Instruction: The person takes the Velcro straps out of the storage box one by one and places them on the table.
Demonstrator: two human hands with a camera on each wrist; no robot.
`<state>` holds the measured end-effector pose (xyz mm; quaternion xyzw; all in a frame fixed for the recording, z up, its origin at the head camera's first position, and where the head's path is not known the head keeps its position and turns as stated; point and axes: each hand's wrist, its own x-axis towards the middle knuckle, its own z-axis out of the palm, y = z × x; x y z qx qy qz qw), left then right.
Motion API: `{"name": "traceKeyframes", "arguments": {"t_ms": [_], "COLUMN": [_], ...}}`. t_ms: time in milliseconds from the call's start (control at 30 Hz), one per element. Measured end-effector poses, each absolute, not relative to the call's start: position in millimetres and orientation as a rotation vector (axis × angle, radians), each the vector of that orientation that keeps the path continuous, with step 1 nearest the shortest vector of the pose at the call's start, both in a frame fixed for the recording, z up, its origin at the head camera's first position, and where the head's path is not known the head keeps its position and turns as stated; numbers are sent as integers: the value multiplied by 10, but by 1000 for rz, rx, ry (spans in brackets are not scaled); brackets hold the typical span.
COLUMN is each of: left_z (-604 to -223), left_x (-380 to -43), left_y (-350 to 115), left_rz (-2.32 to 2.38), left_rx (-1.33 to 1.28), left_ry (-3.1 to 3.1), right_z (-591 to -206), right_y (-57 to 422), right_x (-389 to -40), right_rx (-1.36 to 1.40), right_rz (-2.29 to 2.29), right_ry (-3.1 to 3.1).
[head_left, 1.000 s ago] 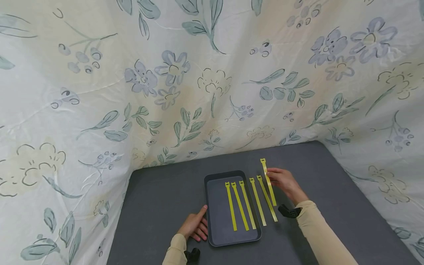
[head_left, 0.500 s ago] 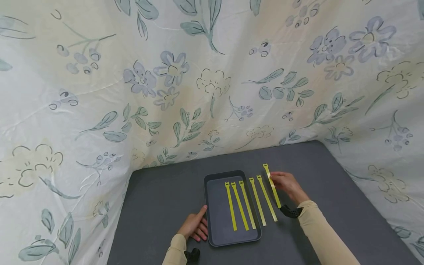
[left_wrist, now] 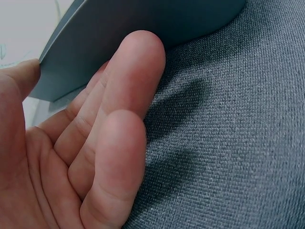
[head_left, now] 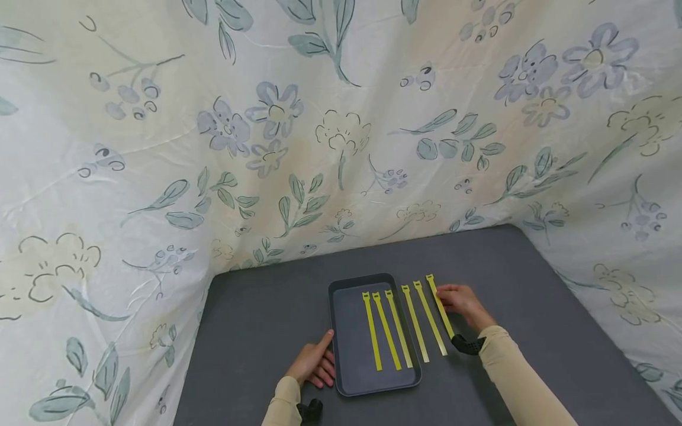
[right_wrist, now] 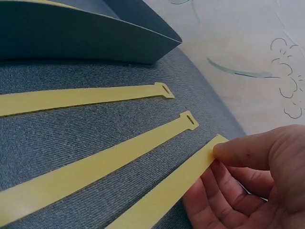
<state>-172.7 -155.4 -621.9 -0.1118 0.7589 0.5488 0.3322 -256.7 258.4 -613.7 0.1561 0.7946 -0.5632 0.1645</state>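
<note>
My right hand (head_left: pixel 465 303) pinches a yellow hook-and-loop cable strap (head_left: pixel 441 309) by its side below the slotted head, thumb on top in the right wrist view. That strap lies low along the table, right of two more yellow straps (head_left: pixel 415 322) lying on the cloth. Three other straps (head_left: pixel 372 334) lie side by side in a dark grey tray (head_left: pixel 348 349). At the tray's left side is my left hand (head_left: pixel 311 362). Its thumb touches the rim, while the loosely bent fingers (left_wrist: pixel 138 71) lie beside the outer wall; whether they touch it I cannot tell.
A dark grey cloth-covered table (head_left: pixel 256 319) bears everything. Behind it and along its sides hangs a white flowered curtain (head_left: pixel 341 225). Each wrist wears a black camera mount (head_left: pixel 467 344).
My right hand has brought the pinched strap down and slightly right, so it lies roughly in line with the two table straps. The left hand and tray have stayed still.
</note>
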Motion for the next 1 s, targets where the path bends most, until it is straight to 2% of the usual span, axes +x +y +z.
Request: {"name": "traceKeyframes", "arguments": {"t_ms": [1000], "left_z": [-6196], "left_x": [-1735], "left_y": [-1553], "left_rz": [1441], "left_rx": [-296], "left_ry": [1960], "right_z": [-6199], "right_y": [2399], "right_x": [-2596], "right_rx": [373], "right_rz": [-1209], "right_ry": [2605]}}
